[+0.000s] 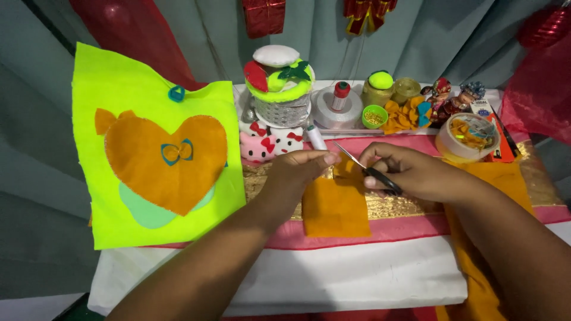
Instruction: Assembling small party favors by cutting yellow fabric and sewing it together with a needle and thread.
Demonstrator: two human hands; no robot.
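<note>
Head view: left hand (300, 169) pinches the top edge of the orange felt square (335, 208), fingertips pressed together on the cloth, and lifts that edge a little. Right hand (410, 172) is curled through the black handles of the small silver-bladed scissors (364, 168); blades are parted, tips pointing up and left toward the left thumb. The felt square lies on the gold-and-pink striped table cloth (410, 208), just in front of the two white-and-pink plush cat toys (270, 144). Risks as I judge them: blade tips are very near the left fingertips, so a quick snip could nick a finger; the pinch covers only one edge, so the felt may fold or slide and the cut wander. Right of the square, a long strip of orange fabric (476, 261) hangs off the table under the right forearm and could get dragged. Behind the square, the roll of clear tape (467, 138) and the green cup of pins (375, 116) sit near and could get knocked. Left of the square, the neon-yellow felt panel with orange heart (157, 148) stands well apart.
</note>
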